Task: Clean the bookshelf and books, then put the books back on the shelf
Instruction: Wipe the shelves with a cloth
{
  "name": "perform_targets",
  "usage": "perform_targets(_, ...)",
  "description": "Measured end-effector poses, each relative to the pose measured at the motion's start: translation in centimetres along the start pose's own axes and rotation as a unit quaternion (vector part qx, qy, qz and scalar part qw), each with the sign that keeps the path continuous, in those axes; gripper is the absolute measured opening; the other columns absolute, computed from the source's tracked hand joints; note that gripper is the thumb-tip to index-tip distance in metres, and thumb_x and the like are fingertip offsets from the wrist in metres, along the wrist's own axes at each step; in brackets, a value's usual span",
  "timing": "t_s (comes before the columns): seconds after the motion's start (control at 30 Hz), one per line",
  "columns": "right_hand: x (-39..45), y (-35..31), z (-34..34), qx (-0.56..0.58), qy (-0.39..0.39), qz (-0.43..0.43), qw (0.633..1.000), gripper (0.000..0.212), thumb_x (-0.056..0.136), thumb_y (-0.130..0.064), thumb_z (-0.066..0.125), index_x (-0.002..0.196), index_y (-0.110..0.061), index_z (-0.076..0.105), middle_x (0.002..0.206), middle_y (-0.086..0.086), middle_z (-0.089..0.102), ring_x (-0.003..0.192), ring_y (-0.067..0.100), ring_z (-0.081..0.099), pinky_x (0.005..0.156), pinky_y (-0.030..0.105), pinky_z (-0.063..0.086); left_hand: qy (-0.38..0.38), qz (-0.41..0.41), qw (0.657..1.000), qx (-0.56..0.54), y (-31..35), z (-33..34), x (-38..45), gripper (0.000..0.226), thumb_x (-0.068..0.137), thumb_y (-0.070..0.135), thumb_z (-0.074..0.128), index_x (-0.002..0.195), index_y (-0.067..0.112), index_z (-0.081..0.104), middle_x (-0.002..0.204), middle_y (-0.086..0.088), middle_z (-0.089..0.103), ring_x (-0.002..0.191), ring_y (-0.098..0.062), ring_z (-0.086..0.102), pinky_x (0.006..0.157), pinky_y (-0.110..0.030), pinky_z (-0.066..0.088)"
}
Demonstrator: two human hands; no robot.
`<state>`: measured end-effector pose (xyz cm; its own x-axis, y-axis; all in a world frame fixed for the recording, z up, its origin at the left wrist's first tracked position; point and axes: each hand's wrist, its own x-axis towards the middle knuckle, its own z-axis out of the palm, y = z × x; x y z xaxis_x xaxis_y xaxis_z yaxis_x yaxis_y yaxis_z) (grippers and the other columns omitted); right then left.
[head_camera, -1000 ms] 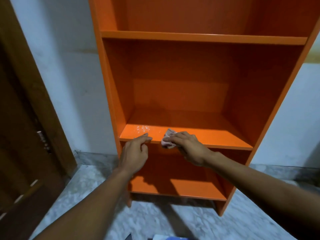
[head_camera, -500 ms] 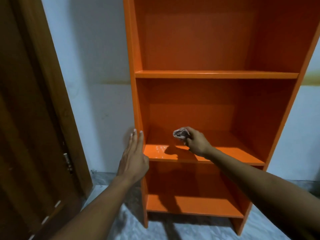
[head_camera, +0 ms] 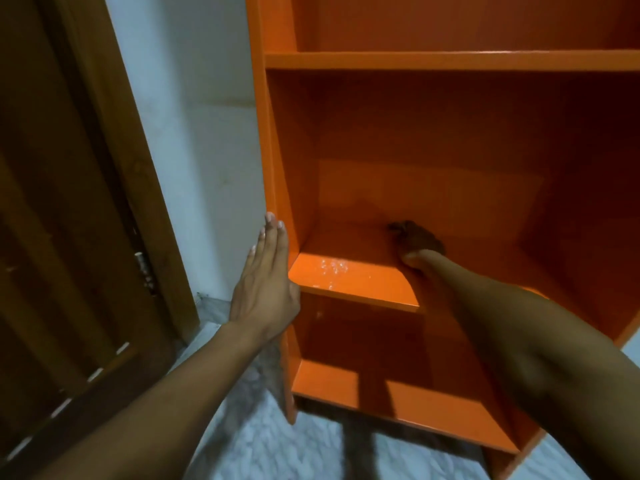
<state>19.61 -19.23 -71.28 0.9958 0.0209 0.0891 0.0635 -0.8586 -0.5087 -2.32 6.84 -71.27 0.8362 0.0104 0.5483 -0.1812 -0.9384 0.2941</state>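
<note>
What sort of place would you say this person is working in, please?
Probably a room in a home: an orange bookshelf stands on a pale marbled floor against a light wall, beside a brown wooden door.

right hand (head_camera: 417,245) deep in shadow mid-frame, grip unreadable, cloth not discernible; bookshelf (head_camera: 450,60) cut off top and right edges.
</note>
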Motion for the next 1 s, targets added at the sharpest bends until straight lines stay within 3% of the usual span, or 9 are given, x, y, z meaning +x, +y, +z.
perform_targets(0.1, 1.0, -1.3, 1.5, -0.077, -0.006, -0.031, 0.996, 0.06, 0.089, -0.06, 0.019, 0.129, -0.033, 0.056, 0.135, 0.009, 0.057, 0.118, 0.035, 0.056, 0.099, 0.051, 0.047, 0.001, -0.005, 1.0, 0.015, 0.0, 0.1, 0.1, 0.087, 0.096, 0.011, 0.045, 0.154, 0.011, -0.019, 0.161, -0.006, -0.029, 0.149, -0.014, -0.021, 0.118, -0.027, -0.012)
perform_targets(0.33, -3.4, -3.1, 1.8, -0.137, -0.128, -0.183, 0.965, 0.058, 0.102, -0.059, 0.012, 0.155, -0.039, 0.023, 0.167, -0.002, 0.011, 0.153, 0.023, 0.011, 0.124, 0.045, 0.011, -0.003, -0.013, 1.0, 0.028, -0.2, 0.0, 0.0, 0.086, 0.095, 0.011, 0.046, 0.156, 0.013, -0.016, 0.162, -0.004, -0.026, 0.151, -0.016, -0.019, 0.122, -0.032, -0.006)
perform_targets(0.53, -11.0, -3.5, 1.5, -0.114, -0.102, -0.315, 0.937, 0.068, 0.088, -0.074, 0.018, 0.144, -0.045, 0.042, 0.155, -0.004, 0.043, 0.144, 0.023, 0.035, 0.115, 0.047, 0.03, -0.002, -0.02, 1.0, 0.022, 0.0, -0.3, 0.0, 0.088, 0.091, 0.005, 0.048, 0.158, 0.012, -0.01, 0.164, -0.004, -0.02, 0.152, -0.019, -0.013, 0.125, -0.038, 0.004)
perform_targets(0.6, -13.5, -3.4, 1.5, -0.093, -0.112, -0.375, 0.915, 0.054, 0.095, -0.06, 0.036, 0.14, -0.036, 0.052, 0.15, 0.001, 0.049, 0.14, 0.024, 0.041, 0.112, 0.044, 0.034, -0.002, -0.019, 1.0, 0.019, 0.1, -0.4, -0.1, 0.089, 0.09, 0.002, 0.048, 0.158, 0.013, -0.009, 0.164, -0.004, -0.019, 0.152, -0.019, -0.013, 0.124, -0.038, 0.005)
perform_targets(0.67, -16.3, -3.6, 1.3, -0.077, -0.109, -0.401, 0.906, 0.04, 0.098, -0.027, 0.049, 0.138, -0.03, 0.056, 0.15, 0.001, 0.048, 0.137, 0.023, 0.039, 0.103, 0.043, 0.034, -0.002, -0.02, 1.0, 0.015, 0.2, -0.6, -0.2, 0.089, 0.09, 0.001, 0.047, 0.158, 0.013, -0.009, 0.164, -0.003, -0.02, 0.151, -0.017, -0.013, 0.123, -0.037, 0.005)
perform_targets(0.73, -18.3, -3.7, 1.6, -0.042, -0.1, -0.426, 0.898, 0.048, 0.092, -0.002, 0.053, 0.134, -0.026, 0.06, 0.14, 0.0, 0.056, 0.125, 0.024, 0.045, 0.092, 0.044, 0.037, -0.004, -0.019, 1.0, 0.018, 0.2, -0.7, -0.2, 0.089, 0.09, 0.002, 0.048, 0.158, 0.014, -0.01, 0.163, -0.001, -0.021, 0.152, -0.018, -0.014, 0.124, -0.037, 0.004)
perform_targets(0.8, -19.5, -4.3, 1.8, 0.03, -0.088, -0.442, 0.892, 0.053, 0.087, 0.007, 0.053, 0.13, -0.021, 0.063, 0.127, 0.0, 0.064, 0.112, 0.022, 0.054, 0.088, 0.039, 0.042, -0.009, -0.02, 1.0, 0.018, 0.0, -0.8, -0.3, 0.089, 0.091, 0.003, 0.047, 0.157, 0.015, -0.011, 0.163, 0.0, -0.024, 0.152, -0.018, -0.015, 0.125, -0.038, 0.004)
perform_targets(0.93, -17.6, -6.2, 0.4, 0.163, -0.025, -0.424, 0.891, 0.059, 0.072, 0.018, 0.046, 0.117, -0.013, 0.07, 0.117, -0.011, 0.066, 0.109, 0.005, 0.059, 0.09, 0.011, 0.046, -0.012, -0.008, 1.0, 0.023, -0.5, -1.0, -0.2, 0.088, 0.092, 0.005, 0.046, 0.157, 0.017, -0.013, 0.162, 0.002, -0.026, 0.152, -0.017, -0.018, 0.125, -0.037, 0.003)
perform_targets(1.0, -14.5, -7.0, -0.5, 0.192, 0.008, -0.388, 0.902, 0.059, 0.075, 0.019, 0.047, 0.115, -0.017, 0.07, 0.113, -0.013, 0.066, 0.106, -0.004, 0.059, 0.085, 0.013, 0.052, -0.013, -0.008, 1.0, 0.024, -0.5, -0.9, -0.1, 0.089, 0.093, 0.006, 0.046, 0.157, 0.018, -0.014, 0.162, 0.003, -0.026, 0.152, -0.018, -0.018, 0.123, -0.036, 0.002)
